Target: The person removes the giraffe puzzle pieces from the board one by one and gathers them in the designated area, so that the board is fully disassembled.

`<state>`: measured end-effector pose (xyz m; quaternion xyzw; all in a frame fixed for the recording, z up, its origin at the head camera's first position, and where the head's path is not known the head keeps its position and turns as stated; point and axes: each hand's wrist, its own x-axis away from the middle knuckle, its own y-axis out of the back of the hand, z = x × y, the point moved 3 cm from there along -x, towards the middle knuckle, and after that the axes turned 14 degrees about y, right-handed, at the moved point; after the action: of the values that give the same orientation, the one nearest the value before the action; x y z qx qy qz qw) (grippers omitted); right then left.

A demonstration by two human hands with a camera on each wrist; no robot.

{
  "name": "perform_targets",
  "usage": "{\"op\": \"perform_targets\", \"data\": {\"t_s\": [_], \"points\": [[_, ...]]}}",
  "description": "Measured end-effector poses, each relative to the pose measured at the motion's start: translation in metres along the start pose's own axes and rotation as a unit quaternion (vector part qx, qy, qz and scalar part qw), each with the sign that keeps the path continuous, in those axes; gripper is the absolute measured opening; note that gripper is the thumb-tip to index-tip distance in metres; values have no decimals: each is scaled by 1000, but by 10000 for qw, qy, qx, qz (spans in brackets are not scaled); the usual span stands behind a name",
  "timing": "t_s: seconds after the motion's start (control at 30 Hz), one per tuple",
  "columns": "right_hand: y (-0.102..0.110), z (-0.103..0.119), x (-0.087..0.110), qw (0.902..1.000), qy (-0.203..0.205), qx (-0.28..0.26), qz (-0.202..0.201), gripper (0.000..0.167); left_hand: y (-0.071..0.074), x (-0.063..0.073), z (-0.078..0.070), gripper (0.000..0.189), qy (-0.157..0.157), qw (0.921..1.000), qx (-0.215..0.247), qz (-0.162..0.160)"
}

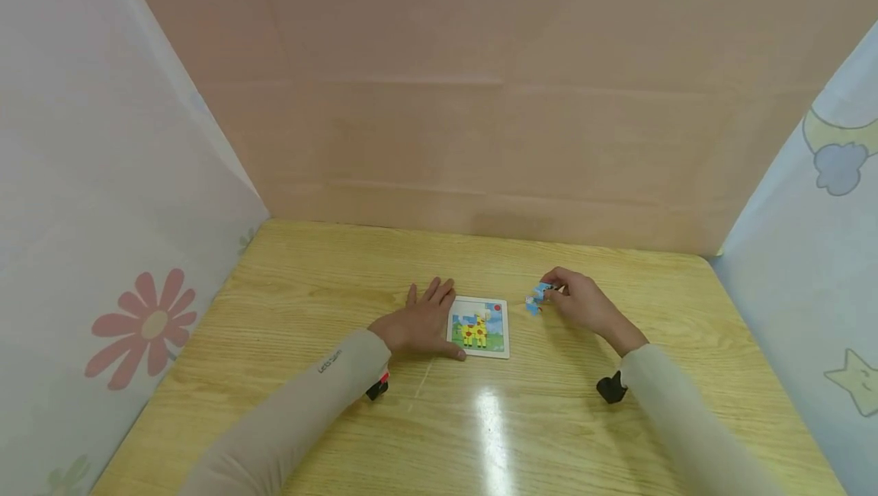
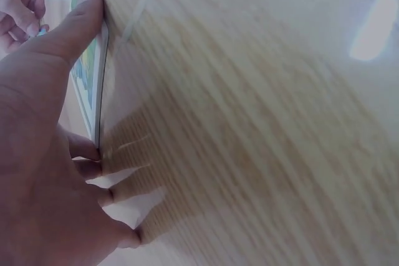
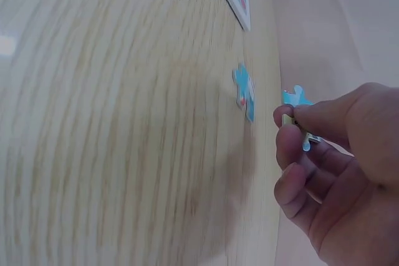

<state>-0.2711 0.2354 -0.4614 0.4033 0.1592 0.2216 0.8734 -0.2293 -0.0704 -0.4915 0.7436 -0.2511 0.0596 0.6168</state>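
As both arms (image 1: 295,416) reach over the table (image 1: 425,443), the head view shows the left hand (image 1: 418,324) spread beside the puzzle (image 1: 497,332), the right hand (image 1: 583,302) pinching a piece (image 1: 541,291). The left wrist view shows its thumb (image 2: 80,20) extended at the puzzle's edge; the right wrist view, a loose piece (image 3: 244,91) near the grip.

tabletop (image 1: 549,420) between forearms (image 1: 295,404): free | loose piece (image 3: 243,91): between tray (image 1: 506,328) and right grip (image 1: 581,302)
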Motion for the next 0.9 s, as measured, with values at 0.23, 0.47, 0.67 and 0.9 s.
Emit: {"op": "perform_targets", "data": {"t_s": [0.23, 0.47, 0.67, 0.9], "points": [[8, -11, 8, 9995, 42, 179, 248, 19, 0, 1, -1, 126, 52, 9997, -134, -195], [6, -19, 13, 9989, -48, 143, 454, 16, 0, 2, -1, 126, 68, 9992, -284, -284], [4, -27, 14, 9989, -39, 185, 437, 18, 0, 4, -2, 125, 59, 9989, -338, -331], [1, -34, 15, 9990, 89, 182, 388, 15, 3, 6, -4, 124, 61, 9988, -337, -339]]}}
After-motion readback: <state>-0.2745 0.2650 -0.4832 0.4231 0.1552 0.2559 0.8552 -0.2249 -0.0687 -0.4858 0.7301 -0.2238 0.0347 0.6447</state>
